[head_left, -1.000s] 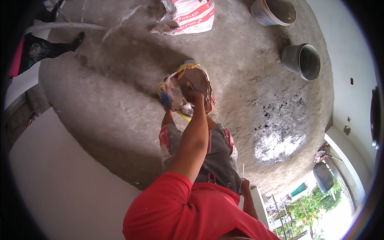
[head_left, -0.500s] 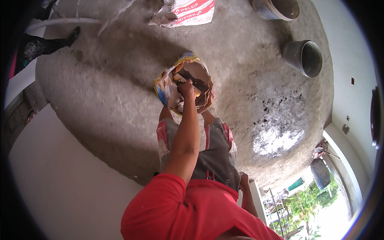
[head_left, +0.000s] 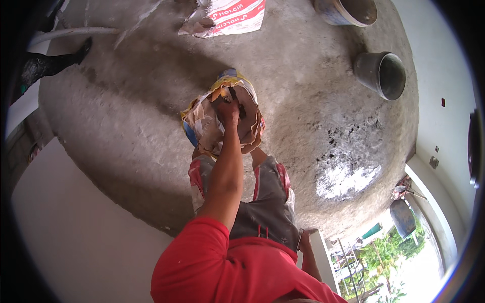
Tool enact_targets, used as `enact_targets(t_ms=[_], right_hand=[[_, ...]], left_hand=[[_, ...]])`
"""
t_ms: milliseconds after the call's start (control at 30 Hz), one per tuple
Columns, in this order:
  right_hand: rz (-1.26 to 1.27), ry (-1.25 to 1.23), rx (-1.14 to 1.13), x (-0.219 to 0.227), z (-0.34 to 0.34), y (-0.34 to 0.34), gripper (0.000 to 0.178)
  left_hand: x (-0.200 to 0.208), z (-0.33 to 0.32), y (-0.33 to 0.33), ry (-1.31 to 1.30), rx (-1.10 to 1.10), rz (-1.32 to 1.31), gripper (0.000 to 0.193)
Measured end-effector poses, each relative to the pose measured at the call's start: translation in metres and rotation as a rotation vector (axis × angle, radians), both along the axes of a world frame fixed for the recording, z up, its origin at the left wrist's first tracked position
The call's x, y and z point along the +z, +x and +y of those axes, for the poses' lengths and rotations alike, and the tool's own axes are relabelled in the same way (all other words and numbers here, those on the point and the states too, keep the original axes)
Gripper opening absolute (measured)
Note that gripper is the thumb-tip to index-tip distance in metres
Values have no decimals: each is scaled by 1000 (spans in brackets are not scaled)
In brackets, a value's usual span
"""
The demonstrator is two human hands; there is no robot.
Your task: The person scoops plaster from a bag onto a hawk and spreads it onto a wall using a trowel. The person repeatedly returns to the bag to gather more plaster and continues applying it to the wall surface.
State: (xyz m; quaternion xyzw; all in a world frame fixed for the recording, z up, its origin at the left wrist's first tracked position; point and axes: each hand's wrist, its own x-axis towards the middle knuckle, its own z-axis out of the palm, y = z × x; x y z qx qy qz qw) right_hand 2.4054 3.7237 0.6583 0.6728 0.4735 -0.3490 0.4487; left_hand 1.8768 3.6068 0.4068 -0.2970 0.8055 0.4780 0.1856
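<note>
My left hand reaches down inside an opened paper sack that stands between my legs. The sack has torn, rolled edges, yellow and blue outside and brown inside. My fingers are closed around something partly hidden; a tan-yellow bit and a dark strip show beside them, but its kind is unclear. Greyish-brown powder seems to lie within the sack. My right hand is low by my right hip, close to the end of a pale ledge; its fingers are hidden.
A torn red-and-white sack lies ahead on the rough concrete floor. Two buckets, a dark one and a pale-rimmed one, lie tilted at the far right. White powder covers a floor patch. A white wall surface stands left.
My left hand has shifted within the sack, and the yellowish object shows less. The whole view has moved slightly, with the sack a little lower and further left. My right hand remains by my hip.
</note>
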Motion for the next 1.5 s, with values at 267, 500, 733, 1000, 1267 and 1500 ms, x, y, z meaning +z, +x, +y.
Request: enact_targets(t_ms=[267, 500, 733, 1000, 1267, 1500], right_hand=[[220, -24, 394, -3, -2, 25, 28], [232, -26, 222, -6, -4, 7, 30], [197, 70, -204, -4, -4, -2, 29], [234, 85, -104, 29, -15, -51, 20], [524, 51, 209, 17, -17, -16, 22], [230, 99, -223, 25, -16, -53, 21]], left_hand=[[-37, -10, 13, 184, -23, -270, 24], [-65, -42, 11, 420, -55, -217, 22], [-10, -65, -28, 126, -470, -406, 28], [48, -68, -54, 191, -618, -476, 32], [125, -73, -73, -68, -815, -388, 46], [146, -92, -53, 319, -553, -404, 35]])
